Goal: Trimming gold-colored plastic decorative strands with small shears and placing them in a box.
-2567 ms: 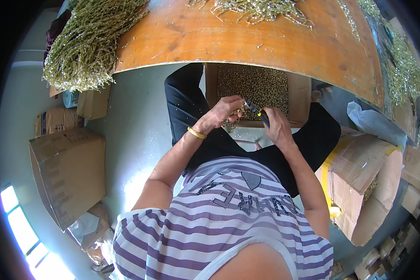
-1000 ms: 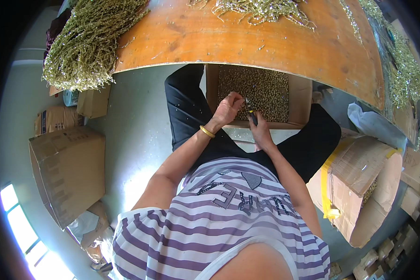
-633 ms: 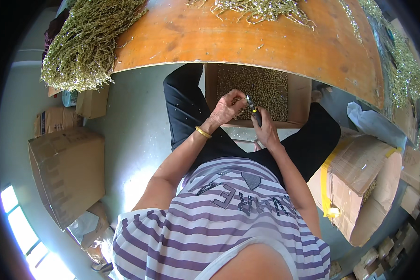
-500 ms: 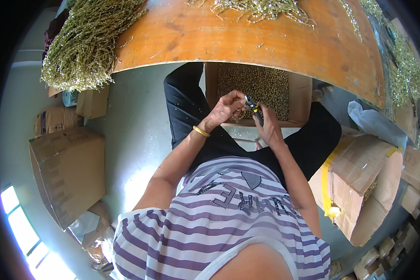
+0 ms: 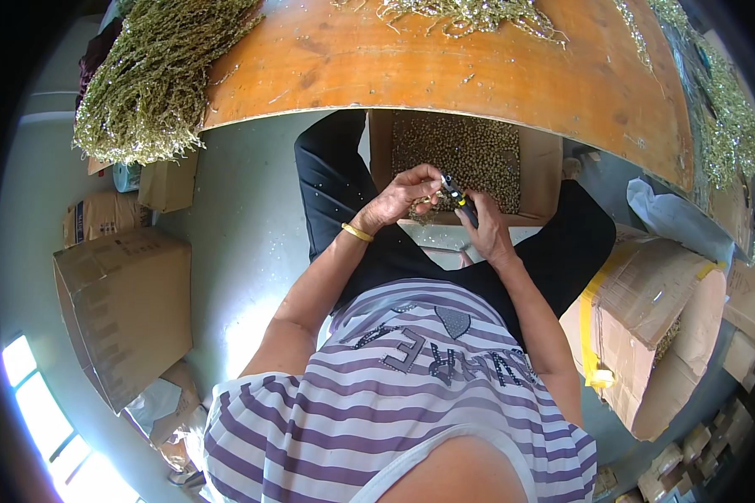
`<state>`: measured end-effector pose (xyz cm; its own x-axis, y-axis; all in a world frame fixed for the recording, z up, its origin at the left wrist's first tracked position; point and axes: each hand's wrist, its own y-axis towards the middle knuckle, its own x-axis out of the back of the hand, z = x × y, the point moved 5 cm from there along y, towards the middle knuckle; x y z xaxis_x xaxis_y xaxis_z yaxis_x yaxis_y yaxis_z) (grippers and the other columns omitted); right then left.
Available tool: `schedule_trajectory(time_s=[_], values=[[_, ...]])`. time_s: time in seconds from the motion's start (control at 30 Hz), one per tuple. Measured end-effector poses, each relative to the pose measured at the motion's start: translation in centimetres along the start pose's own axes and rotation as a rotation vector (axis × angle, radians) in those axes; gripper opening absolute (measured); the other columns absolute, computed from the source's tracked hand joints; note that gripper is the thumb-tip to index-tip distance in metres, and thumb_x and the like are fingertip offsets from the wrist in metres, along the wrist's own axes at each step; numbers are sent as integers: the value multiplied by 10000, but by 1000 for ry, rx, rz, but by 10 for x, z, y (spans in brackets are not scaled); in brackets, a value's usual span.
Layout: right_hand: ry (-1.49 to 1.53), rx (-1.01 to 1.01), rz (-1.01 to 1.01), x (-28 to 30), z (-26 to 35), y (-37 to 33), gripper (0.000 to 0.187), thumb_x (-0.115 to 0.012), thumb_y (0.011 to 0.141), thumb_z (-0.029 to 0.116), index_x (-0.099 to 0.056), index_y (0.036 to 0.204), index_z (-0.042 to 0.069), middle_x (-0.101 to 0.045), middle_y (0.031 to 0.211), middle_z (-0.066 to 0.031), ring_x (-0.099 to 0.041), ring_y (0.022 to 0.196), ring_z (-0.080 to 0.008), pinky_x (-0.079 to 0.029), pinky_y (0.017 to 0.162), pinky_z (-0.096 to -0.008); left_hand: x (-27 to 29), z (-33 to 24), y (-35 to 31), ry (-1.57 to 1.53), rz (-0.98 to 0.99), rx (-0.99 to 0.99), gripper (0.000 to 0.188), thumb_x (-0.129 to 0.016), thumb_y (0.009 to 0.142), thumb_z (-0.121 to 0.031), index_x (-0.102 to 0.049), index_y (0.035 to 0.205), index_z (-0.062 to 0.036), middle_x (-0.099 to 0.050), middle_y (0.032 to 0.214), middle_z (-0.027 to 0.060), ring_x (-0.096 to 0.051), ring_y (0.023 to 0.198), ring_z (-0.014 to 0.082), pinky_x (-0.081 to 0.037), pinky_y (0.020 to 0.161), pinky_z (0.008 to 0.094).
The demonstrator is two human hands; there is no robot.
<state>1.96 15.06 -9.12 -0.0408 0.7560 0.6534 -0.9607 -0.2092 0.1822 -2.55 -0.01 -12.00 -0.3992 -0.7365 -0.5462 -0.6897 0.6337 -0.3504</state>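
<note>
My right hand is closed around pliers with black and yellow handles. The jaws point up and left, right by the fingertips of my left hand. Those fingers are pinched on a small gold glitter sprig, partly hidden by the hand. Both hands are over the near edge of an open cardboard box between my knees. Inside the box lie many small gold-coloured beads.
An orange-brown wooden table curves across the far side. Gold glitter bundles hang over its left end, with more sprays farther back. Cardboard cartons stand at the left and right.
Both hands stay close together over the box. My right hand and the pliers have shifted very slightly right and down; the gold sprig shows a little lower under my left hand.
</note>
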Motion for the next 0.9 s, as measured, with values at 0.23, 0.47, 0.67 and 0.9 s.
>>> schedule_trajectory(time_s=[0.23, 0.47, 0.67, 0.9], values=[[22, -137, 43, -21, -22, -11, 267, -560, 800, 114, -463, 1017, -7, -525, 886, -191, -533, 839, -350, -422, 705, -392, 6, 11, 7, 205, -113, -68, 80, -509, 865, -153, -499, 895, -79, -488, 679, 3, -406, 545, 44, -338, 476, 174], [63, -312, 19, -30, -38, -11, 210, -557, 796, 100, -465, 956, 0, -526, 851, -194, -525, 829, -366, -414, 669, -411, 4, 13, 8, 842, -383, -460, 77, -527, 837, -103, -507, 897, -58, -482, 702, -6, -413, 567, 46, -364, 496, 193], [254, -320, -95, -28, -40, -14, 281, -567, 803, 106, -478, 1052, 10, -539, 840, -124, -549, 758, -233, -430, 662, -323, 2, -1, 5, 269, -262, -96, 144, -486, 858, -100, -506, 982, -30, -540, 847, 37, -546, 747, 82, -457, 619, 211], [712, -454, -283, -28, -20, 11, 281, -603, 797, 103, -499, 1041, 10, -500, 797, 18, -444, 685, -49, -394, 628, -197, -3, 7, 6, 273, -266, -229, 216, -570, 800, -75, -504, 994, -8, -566, 892, 70, -556, 802, 121, -467, 697, 246]])
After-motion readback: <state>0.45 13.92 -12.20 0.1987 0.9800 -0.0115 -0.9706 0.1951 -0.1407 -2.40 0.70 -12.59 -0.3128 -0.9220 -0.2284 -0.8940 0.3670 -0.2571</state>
